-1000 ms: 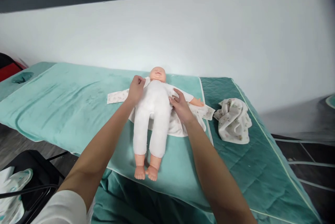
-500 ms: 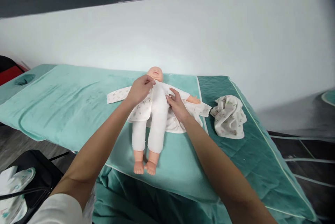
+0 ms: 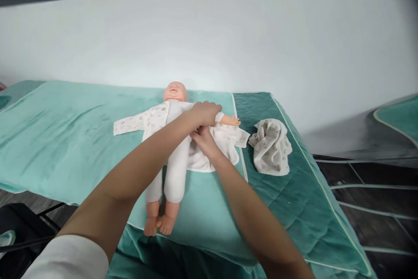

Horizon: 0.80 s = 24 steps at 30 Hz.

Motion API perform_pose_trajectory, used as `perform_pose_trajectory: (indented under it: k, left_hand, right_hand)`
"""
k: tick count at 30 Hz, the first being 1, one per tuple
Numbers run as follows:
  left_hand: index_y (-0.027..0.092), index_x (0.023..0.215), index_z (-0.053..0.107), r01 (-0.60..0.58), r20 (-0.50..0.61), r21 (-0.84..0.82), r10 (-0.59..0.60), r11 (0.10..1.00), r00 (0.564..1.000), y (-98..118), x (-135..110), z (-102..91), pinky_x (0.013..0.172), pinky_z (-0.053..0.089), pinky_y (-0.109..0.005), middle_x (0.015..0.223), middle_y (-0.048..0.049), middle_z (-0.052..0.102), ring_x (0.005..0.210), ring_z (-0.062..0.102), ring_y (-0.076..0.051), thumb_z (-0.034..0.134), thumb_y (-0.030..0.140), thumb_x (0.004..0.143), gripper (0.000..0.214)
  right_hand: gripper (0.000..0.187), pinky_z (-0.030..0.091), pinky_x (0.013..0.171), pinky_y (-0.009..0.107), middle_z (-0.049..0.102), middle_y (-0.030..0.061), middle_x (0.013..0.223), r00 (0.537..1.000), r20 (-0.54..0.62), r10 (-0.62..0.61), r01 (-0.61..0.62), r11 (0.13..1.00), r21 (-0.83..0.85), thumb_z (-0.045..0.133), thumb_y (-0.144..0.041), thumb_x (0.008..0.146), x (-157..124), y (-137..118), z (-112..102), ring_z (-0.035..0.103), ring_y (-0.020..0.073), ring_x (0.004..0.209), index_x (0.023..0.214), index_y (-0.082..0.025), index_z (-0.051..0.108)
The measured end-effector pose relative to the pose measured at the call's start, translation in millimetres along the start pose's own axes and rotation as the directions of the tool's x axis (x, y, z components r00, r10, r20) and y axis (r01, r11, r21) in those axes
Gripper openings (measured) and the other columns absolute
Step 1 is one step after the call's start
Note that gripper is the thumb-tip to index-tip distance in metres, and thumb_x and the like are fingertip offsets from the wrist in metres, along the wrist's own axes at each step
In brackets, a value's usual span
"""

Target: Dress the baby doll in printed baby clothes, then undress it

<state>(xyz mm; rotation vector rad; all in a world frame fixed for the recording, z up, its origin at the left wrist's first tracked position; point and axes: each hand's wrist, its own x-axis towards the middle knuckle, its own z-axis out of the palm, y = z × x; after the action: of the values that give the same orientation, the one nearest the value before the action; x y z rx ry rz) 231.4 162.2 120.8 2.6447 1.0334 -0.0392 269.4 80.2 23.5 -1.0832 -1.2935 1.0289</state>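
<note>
A baby doll (image 3: 176, 183) in white clothing lies on its back on the bed, its head toward the wall. Under it is spread a white printed baby jacket (image 3: 155, 120), with one sleeve on the doll's arm at the left and the other sleeve lying flat at the right. My left hand (image 3: 207, 113) reaches across the chest, its fingers curled round the doll's arm (image 3: 228, 120) on the right side. Just below, my right hand (image 3: 205, 142) is at the doll's side over the jacket; its fingertips are hidden beneath my left hand.
A crumpled printed cloth (image 3: 272, 146) lies on the dark green quilted cover (image 3: 313, 209) at the right. The light green sheet (image 3: 81, 139) extends left. A white wall (image 3: 209, 39) stands behind the bed, and a black chair (image 3: 22, 235) is at lower left.
My left hand has moved right from the jacket's left front to the doll's arm. My right hand has moved in under it. The view has shifted right.
</note>
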Motion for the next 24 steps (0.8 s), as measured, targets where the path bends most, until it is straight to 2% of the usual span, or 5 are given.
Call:
perform_pose_trajectory:
  k: [8,11,15,19,24]
  left_hand:
    - [0.020,0.103,0.063,0.007,-0.046,0.127,-0.001,0.992,0.999,-3.4,11.9,1.0,0.092,0.046,-0.044,0.109,-0.0141,0.069,0.106,0.068,-0.036,0.071,0.001,0.071,0.038]
    - [0.020,0.103,0.063,-0.005,-0.120,0.113,0.019,0.994,0.993,-13.5,-0.1,1.7,0.095,0.045,-0.042,0.110,-0.0132,0.070,0.108,0.067,-0.033,0.072,0.004,0.074,0.034]
    - [0.018,0.117,0.060,-0.015,-0.082,0.308,0.042,0.951,0.996,-17.4,-14.4,0.1,0.091,0.044,-0.040,0.115,-0.0126,0.070,0.105,0.066,-0.029,0.056,0.004,0.084,0.036]
    - [0.017,0.124,0.058,0.016,-0.076,0.405,0.017,0.914,0.997,-18.7,-17.0,-1.7,0.086,0.045,-0.039,0.115,-0.0131,0.069,0.105,0.067,-0.030,0.051,0.005,0.086,0.040]
    - [0.016,0.128,0.059,0.038,-0.093,0.482,0.008,0.876,0.996,-23.4,-17.4,1.7,0.087,0.045,-0.042,0.119,-0.0142,0.069,0.111,0.065,-0.031,0.052,0.004,0.087,0.043]
  right_hand:
    - [0.033,0.048,0.111,0.045,0.071,0.0098,0.129,1.000,0.021,0.002,0.003,0.967,-0.256,0.053,-0.035,0.090,2.6,3.4,-40.7,0.065,0.0268,0.123,0.116,-0.021,0.068]
    - [0.029,0.049,0.104,0.048,0.072,0.0148,0.123,0.960,-0.278,0.017,-0.194,0.756,-0.625,0.052,-0.033,0.091,4.0,5.1,-66.6,0.065,0.0311,0.117,0.107,-0.018,0.071]
    - [0.034,0.049,0.091,0.043,0.071,0.0155,0.114,0.857,-0.481,0.184,-0.503,0.498,-0.706,0.068,-0.047,0.084,2.9,0.6,-90.1,0.065,0.0326,0.108,0.102,-0.018,0.069]
    - [0.027,0.043,0.076,0.034,0.060,0.0012,0.065,0.885,-0.361,0.293,-0.458,0.681,-0.571,0.073,-0.036,0.074,4.6,-1.0,-96.1,0.059,0.0231,0.077,0.062,-0.021,0.055]
    - [0.018,0.041,0.065,0.030,0.051,-0.0025,0.064,0.854,-0.469,0.226,-0.282,0.958,-0.052,0.062,-0.032,0.073,9.5,2.5,-109.5,0.050,0.0165,0.066,0.066,-0.024,0.047]
